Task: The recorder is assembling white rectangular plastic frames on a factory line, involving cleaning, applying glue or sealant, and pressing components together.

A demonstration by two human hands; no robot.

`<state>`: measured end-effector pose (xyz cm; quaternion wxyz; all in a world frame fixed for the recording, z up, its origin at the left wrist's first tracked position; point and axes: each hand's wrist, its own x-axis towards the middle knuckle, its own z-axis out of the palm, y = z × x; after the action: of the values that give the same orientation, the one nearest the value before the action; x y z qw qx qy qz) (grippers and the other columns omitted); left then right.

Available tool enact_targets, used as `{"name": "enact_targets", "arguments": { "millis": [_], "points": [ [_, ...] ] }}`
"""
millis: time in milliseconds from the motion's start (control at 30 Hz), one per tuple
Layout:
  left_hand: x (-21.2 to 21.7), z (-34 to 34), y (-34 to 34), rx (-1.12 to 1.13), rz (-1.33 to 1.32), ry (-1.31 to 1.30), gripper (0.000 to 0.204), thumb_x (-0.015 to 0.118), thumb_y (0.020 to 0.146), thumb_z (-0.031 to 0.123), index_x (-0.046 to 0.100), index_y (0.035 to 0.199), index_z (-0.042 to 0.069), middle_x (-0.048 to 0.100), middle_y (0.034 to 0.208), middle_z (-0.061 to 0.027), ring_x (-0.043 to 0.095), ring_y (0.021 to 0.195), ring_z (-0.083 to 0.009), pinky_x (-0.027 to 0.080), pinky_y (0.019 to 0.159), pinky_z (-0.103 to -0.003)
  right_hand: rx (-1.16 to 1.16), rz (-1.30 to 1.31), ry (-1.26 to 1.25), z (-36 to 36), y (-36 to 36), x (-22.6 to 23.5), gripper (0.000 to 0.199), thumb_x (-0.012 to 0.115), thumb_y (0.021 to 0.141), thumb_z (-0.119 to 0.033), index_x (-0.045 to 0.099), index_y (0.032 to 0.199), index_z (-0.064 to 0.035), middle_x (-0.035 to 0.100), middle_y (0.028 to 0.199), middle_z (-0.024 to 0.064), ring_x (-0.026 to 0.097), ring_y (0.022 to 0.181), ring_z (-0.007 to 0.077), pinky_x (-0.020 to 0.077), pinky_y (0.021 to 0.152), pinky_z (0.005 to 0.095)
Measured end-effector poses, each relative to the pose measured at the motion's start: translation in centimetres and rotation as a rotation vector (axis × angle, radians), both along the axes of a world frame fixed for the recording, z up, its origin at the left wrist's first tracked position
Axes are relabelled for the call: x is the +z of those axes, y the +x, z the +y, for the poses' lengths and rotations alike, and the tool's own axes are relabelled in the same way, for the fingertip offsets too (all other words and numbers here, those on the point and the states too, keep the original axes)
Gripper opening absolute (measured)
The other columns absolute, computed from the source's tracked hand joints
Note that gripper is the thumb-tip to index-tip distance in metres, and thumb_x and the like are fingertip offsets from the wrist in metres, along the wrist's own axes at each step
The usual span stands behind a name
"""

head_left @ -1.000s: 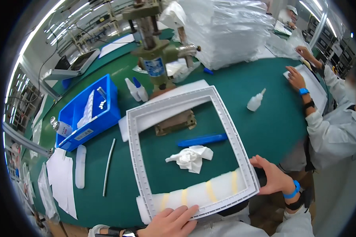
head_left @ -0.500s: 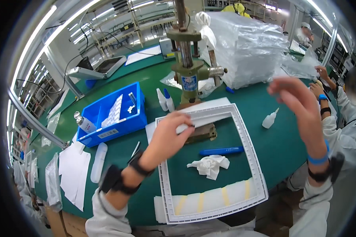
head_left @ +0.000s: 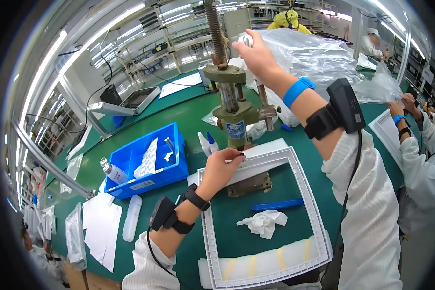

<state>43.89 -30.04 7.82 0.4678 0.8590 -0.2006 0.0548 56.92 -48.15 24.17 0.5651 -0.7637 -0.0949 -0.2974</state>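
Note:
My right hand (head_left: 258,54) is raised beside the press column, its fingers closed around the white-wrapped end of the press lever (head_left: 247,40). My left hand (head_left: 221,170) pinches a small dark piece, too small to name, at the far bar of a white rectangular plastic frame (head_left: 310,191). That bar lies under the ram of a green hand press (head_left: 236,116), just beside my left fingertips. Inside the frame opening lie a crumpled white tissue (head_left: 263,223), a blue pen-like tool (head_left: 277,205) and the press base (head_left: 249,185). White foam with yellow strips (head_left: 268,261) rests under the near bar.
A blue divided bin (head_left: 180,166) holding a bottle and small parts stands left. White papers (head_left: 101,231) and a clear plastic case (head_left: 132,218) lie near it. Small bottles (head_left: 208,144) stand by the press. Plastic-wrapped stacks (head_left: 309,58) fill the back; a co-worker's hands (head_left: 400,107) are right.
My right hand has gone from open in the air at right up and left onto the press lever, which has come down. My left hand remains at the frame's far bar.

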Motion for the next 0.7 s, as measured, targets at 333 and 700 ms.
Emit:
{"name": "enact_targets", "arguments": {
  "millis": [333,700],
  "points": [
    [-0.5,0.3,0.2,0.052,0.024,-0.071,0.025,0.072,0.085,0.02,0.07,0.092,-0.004,0.071,0.079,-0.009,0.061,0.071,-0.0103,0.045,0.067,-0.027,0.212,-0.145,0.209,-0.4,-4.0,3.1,0.034,0.06,0.092,-0.028,0.053,0.113,-0.0035,0.062,0.087,0.0083,0.063,0.065,0.0153,0.0512,0.06,0.0305],
    [-0.3,-0.1,0.2,0.106,0.06,0.017,0.028,0.075,0.081,0.023,0.075,0.097,0.0,0.074,0.088,-0.015,0.07,0.076,-0.0211,0.052,0.072,-0.031,0.377,-0.369,0.284,-0.7,-12.4,2.4,0.019,0.053,0.1,-0.023,0.049,0.106,-0.0054,0.048,0.073,-0.0012,0.048,0.063,0.0052,0.0418,0.057,0.0208]
  ]
}}
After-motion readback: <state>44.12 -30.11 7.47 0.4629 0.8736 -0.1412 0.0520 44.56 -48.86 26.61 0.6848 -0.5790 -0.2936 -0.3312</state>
